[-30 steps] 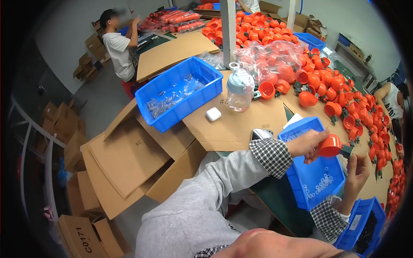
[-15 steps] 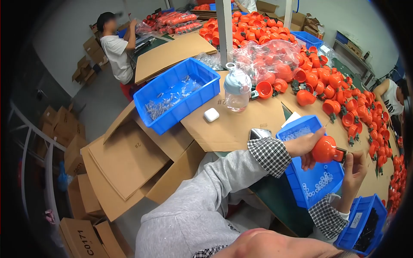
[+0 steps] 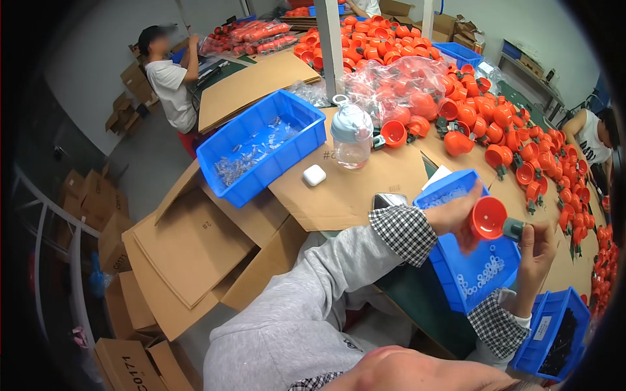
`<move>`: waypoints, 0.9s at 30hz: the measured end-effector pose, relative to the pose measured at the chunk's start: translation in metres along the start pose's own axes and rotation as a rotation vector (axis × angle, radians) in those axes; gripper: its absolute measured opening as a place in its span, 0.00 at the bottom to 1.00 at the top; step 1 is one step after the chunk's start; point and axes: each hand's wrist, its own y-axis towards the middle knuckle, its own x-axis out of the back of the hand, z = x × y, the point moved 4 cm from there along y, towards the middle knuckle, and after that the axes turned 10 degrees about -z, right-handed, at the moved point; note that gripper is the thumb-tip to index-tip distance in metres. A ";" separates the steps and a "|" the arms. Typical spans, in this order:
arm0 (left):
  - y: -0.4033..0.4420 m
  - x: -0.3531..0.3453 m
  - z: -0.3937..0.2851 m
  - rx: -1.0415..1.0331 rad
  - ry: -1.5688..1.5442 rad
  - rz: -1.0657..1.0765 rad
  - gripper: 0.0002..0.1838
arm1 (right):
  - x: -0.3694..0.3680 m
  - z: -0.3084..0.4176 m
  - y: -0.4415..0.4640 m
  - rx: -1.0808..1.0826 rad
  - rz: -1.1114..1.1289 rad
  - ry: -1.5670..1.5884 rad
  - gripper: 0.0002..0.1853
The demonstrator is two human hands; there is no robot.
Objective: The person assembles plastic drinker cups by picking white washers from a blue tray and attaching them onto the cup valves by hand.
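Note:
A red plastic cup [image 3: 489, 219] is held up with its open, hollow side facing me. My left hand [image 3: 458, 215] is closed around the cup's left side, its fingers partly hidden and blurred. On the cup's right side sits a dark green fitting [image 3: 513, 229], which my right hand [image 3: 537, 251] pinches between thumb and fingers. Whether the fitting is fully seated in the cup, I cannot tell. Under both hands lies a blue bin [image 3: 450, 277] with small white rings [image 3: 486, 277] in it.
Many red cups [image 3: 499, 156] with green fittings cover the table to the right. A blue bin [image 3: 310, 133] of small metal parts, a water bottle [image 3: 352, 133], a white case [image 3: 314, 175] and a phone [image 3: 390, 200] lie ahead. Another bin [image 3: 541, 348] holds black parts. Two co-workers [image 3: 171, 85] [image 3: 590, 137] are nearby.
The red cup has turned in my hands, from its rounded outside showing to its open inside and the green fitting facing me. The view has shifted slightly.

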 end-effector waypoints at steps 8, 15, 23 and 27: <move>-0.009 -0.017 -0.020 -0.412 -0.001 -0.062 0.30 | 0.017 -0.004 0.010 0.003 -0.067 0.039 0.07; -0.006 -0.010 -0.010 0.049 -0.111 0.183 0.31 | -0.003 0.005 0.001 0.018 0.075 0.017 0.06; -0.020 -0.019 -0.032 -0.560 0.145 0.034 0.30 | -0.001 -0.024 0.013 -0.438 0.005 0.352 0.11; -0.006 -0.006 -0.020 -0.355 -0.110 -0.165 0.28 | -0.018 -0.004 0.007 0.248 -0.050 -0.243 0.12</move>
